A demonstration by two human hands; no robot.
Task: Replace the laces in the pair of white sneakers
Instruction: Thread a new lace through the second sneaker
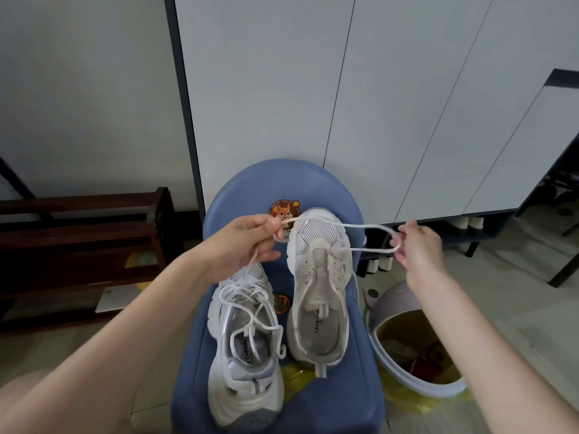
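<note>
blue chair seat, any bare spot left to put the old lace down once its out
The blue chair has bare patches by its back around the squirrel sticker, along the right edge beside the right sneaker, and at the near right corner. The middle is crowded: the left sneaker lies close beside the right one.

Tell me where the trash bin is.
In the head view the trash bin stands on the floor at lower right, right beside the blue chair holding the sneakers.
</note>
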